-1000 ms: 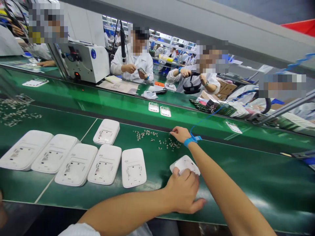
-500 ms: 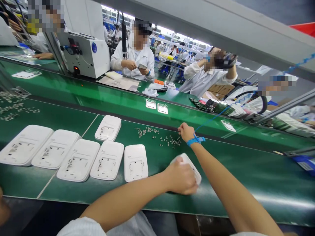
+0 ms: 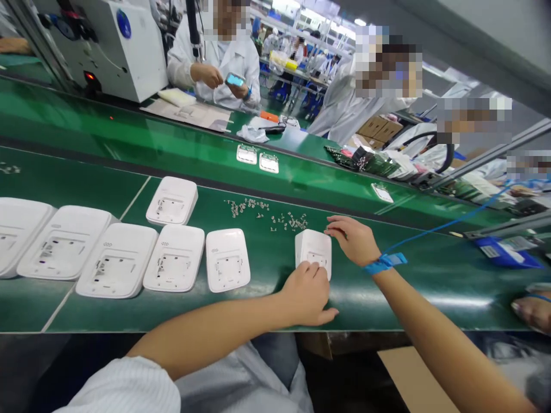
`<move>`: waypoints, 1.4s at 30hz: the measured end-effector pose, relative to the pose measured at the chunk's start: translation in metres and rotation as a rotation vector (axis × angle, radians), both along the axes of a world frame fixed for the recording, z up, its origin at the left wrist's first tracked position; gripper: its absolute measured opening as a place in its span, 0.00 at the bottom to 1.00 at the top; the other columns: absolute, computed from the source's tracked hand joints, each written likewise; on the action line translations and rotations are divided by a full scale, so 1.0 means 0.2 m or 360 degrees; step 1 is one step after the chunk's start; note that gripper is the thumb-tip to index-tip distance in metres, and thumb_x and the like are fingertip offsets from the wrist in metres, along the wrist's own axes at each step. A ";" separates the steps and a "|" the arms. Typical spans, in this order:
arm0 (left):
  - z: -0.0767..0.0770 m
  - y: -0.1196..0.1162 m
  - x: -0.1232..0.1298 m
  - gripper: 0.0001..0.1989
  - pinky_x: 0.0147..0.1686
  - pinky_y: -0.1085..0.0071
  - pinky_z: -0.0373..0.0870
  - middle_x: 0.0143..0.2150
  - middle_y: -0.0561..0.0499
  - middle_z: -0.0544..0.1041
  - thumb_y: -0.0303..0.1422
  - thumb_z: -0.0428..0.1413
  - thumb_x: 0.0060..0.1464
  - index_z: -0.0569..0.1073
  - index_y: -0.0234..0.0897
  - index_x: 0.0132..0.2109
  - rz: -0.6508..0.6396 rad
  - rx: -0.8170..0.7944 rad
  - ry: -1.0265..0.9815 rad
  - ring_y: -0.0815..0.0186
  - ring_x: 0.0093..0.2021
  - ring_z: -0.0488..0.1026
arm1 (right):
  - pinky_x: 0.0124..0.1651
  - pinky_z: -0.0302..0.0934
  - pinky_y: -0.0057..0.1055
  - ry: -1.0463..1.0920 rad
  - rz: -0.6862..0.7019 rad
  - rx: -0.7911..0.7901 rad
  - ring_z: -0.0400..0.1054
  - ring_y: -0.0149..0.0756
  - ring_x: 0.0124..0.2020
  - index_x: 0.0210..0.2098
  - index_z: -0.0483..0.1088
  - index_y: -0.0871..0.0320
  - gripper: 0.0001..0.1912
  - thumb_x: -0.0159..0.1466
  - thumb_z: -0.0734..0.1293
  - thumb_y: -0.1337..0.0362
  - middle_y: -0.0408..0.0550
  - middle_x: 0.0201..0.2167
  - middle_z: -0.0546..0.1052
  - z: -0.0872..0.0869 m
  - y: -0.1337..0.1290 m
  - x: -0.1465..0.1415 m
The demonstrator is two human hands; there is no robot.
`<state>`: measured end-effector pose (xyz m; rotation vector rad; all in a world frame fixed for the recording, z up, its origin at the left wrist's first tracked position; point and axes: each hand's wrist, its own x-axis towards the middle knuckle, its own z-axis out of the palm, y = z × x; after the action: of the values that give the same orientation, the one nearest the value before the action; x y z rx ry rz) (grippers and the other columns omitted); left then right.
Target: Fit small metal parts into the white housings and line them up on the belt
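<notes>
A white plastic housing (image 3: 313, 244) with a recessed back lies on the green bench in front of me. My left hand (image 3: 306, 293) rests over its lower end, fingertips on its face and the thumb stretched away to the right. Beside the housing's upper right corner is my right hand (image 3: 353, 240), its thumb and fingers slightly apart, with nothing visible between them. A blue wrist strap (image 3: 385, 263) circles the right wrist. Small metal pieces (image 3: 290, 221) lie scattered just behind the housing. To the left, another white housing (image 3: 228, 259) stands apart.
Several more white housings (image 3: 174, 258) lie at the left. Past a dark rail runs a green strip bearing small white-framed boards (image 3: 269, 163). A co-worker (image 3: 215, 63) opposite holds a device. A blue packet (image 3: 508, 252) lies at the right, and the blue strap cord stretches rightward.
The white housing has been turned more upright and set down, and my left thumb has come off it. My right hand has moved from beside the metal pieces toward the housing, fingers opening.
</notes>
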<state>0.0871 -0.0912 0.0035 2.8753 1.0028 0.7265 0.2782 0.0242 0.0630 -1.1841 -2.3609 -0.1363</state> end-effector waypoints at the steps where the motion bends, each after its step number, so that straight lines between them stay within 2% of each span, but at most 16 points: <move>1: 0.00 0.03 -0.01 0.27 0.47 0.57 0.57 0.45 0.38 0.75 0.50 0.49 0.60 0.76 0.28 0.45 -0.0133 -0.0035 -0.0008 0.53 0.48 0.70 | 0.48 0.71 0.39 -0.0050 0.0046 0.0003 0.75 0.42 0.44 0.33 0.74 0.55 0.09 0.67 0.63 0.64 0.51 0.43 0.79 0.01 -0.04 0.01; 4: -0.01 0.12 -0.02 0.15 0.44 0.58 0.56 0.41 0.45 0.77 0.36 0.47 0.64 0.76 0.33 0.39 -0.0415 -0.0123 -0.0072 0.61 0.44 0.71 | 0.44 0.71 0.36 -0.0202 0.0131 -0.0066 0.74 0.40 0.41 0.36 0.75 0.56 0.11 0.68 0.61 0.66 0.50 0.40 0.78 0.03 -0.15 0.02; 6: -0.01 0.15 -0.02 0.13 0.45 0.59 0.55 0.41 0.47 0.77 0.30 0.46 0.63 0.75 0.35 0.36 -0.0376 -0.0212 -0.0170 0.63 0.44 0.70 | 0.42 0.70 0.35 -0.0304 0.0129 -0.0087 0.73 0.39 0.39 0.36 0.75 0.56 0.12 0.69 0.60 0.67 0.50 0.38 0.77 0.03 -0.21 0.02; 7: 0.00 0.15 -0.03 0.12 0.45 0.59 0.55 0.42 0.48 0.76 0.30 0.47 0.63 0.74 0.35 0.36 -0.0270 -0.0260 -0.0233 0.63 0.45 0.69 | 0.41 0.69 0.35 -0.0357 0.0132 -0.0093 0.72 0.40 0.38 0.36 0.75 0.57 0.12 0.69 0.60 0.67 0.50 0.37 0.77 0.03 -0.24 0.01; 9: 0.01 0.16 -0.03 0.09 0.44 0.59 0.55 0.43 0.47 0.75 0.34 0.51 0.62 0.73 0.36 0.38 0.0076 -0.0348 -0.0342 0.61 0.46 0.67 | 0.40 0.68 0.36 -0.0442 0.0168 -0.0094 0.71 0.40 0.37 0.36 0.75 0.57 0.13 0.70 0.59 0.67 0.51 0.36 0.76 0.02 -0.28 0.00; 11: 0.03 0.16 -0.04 0.12 0.42 0.59 0.55 0.45 0.46 0.73 0.41 0.57 0.57 0.71 0.36 0.41 0.0454 -0.0443 -0.0394 0.58 0.47 0.65 | 0.40 0.68 0.37 -0.0484 0.0240 -0.0092 0.70 0.41 0.37 0.37 0.74 0.58 0.12 0.70 0.59 0.67 0.52 0.35 0.76 0.00 -0.30 -0.01; 12: 0.04 0.16 -0.05 0.15 0.41 0.59 0.55 0.45 0.46 0.72 0.43 0.60 0.54 0.70 0.36 0.42 0.0582 -0.0490 -0.0396 0.57 0.47 0.64 | 0.40 0.68 0.37 -0.0491 0.0276 -0.0087 0.69 0.41 0.37 0.37 0.74 0.58 0.12 0.70 0.59 0.68 0.52 0.35 0.76 -0.01 -0.31 -0.01; 14: 0.05 0.17 -0.06 0.16 0.40 0.59 0.55 0.46 0.47 0.70 0.43 0.61 0.53 0.71 0.38 0.42 0.0689 -0.0551 -0.0388 0.55 0.48 0.62 | 0.39 0.67 0.36 -0.0493 0.0341 -0.0074 0.69 0.41 0.37 0.37 0.74 0.58 0.11 0.70 0.59 0.68 0.52 0.35 0.76 -0.02 -0.30 -0.02; 18: 0.05 0.21 -0.08 0.06 0.42 0.57 0.54 0.49 0.47 0.69 0.35 0.56 0.59 0.73 0.40 0.43 0.0770 -0.0578 -0.0425 0.55 0.51 0.59 | 0.39 0.66 0.36 -0.0470 0.0498 -0.0064 0.68 0.40 0.37 0.37 0.73 0.58 0.11 0.70 0.59 0.71 0.51 0.35 0.77 -0.06 -0.24 -0.04; 26: 0.05 0.22 -0.08 0.10 0.43 0.55 0.55 0.48 0.47 0.70 0.30 0.49 0.63 0.76 0.43 0.43 0.0833 -0.0667 -0.0510 0.56 0.52 0.58 | 0.38 0.64 0.35 -0.0534 0.0548 0.0024 0.65 0.39 0.36 0.35 0.75 0.59 0.12 0.69 0.60 0.72 0.52 0.35 0.76 -0.08 -0.15 -0.12; 32: 0.05 0.24 -0.08 0.07 0.44 0.55 0.56 0.46 0.46 0.69 0.34 0.54 0.59 0.76 0.43 0.41 0.0886 -0.0725 -0.0578 0.55 0.51 0.59 | 0.39 0.63 0.36 -0.0550 0.0490 -0.0105 0.64 0.40 0.36 0.33 0.78 0.57 0.14 0.69 0.61 0.69 0.52 0.34 0.75 -0.04 -0.18 -0.13; 35: 0.04 0.24 -0.08 0.05 0.45 0.55 0.56 0.45 0.46 0.68 0.35 0.55 0.57 0.76 0.43 0.39 0.0889 -0.0708 -0.0576 0.54 0.51 0.59 | 0.40 0.64 0.37 -0.0475 0.0437 -0.0164 0.67 0.41 0.38 0.36 0.78 0.55 0.14 0.69 0.61 0.67 0.51 0.36 0.76 -0.05 -0.20 -0.12; 42: 0.03 0.24 -0.06 0.06 0.45 0.54 0.56 0.43 0.46 0.68 0.36 0.56 0.58 0.77 0.44 0.36 0.0921 -0.0694 -0.0586 0.54 0.51 0.58 | 0.44 0.64 0.39 -0.0138 0.0121 0.0024 0.73 0.41 0.38 0.40 0.77 0.54 0.09 0.67 0.63 0.66 0.47 0.34 0.80 -0.12 -0.28 -0.12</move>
<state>0.0744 -0.0427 0.0093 1.9956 1.6875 0.8738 0.2545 -0.0322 0.0385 -1.1000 -2.4721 -0.1824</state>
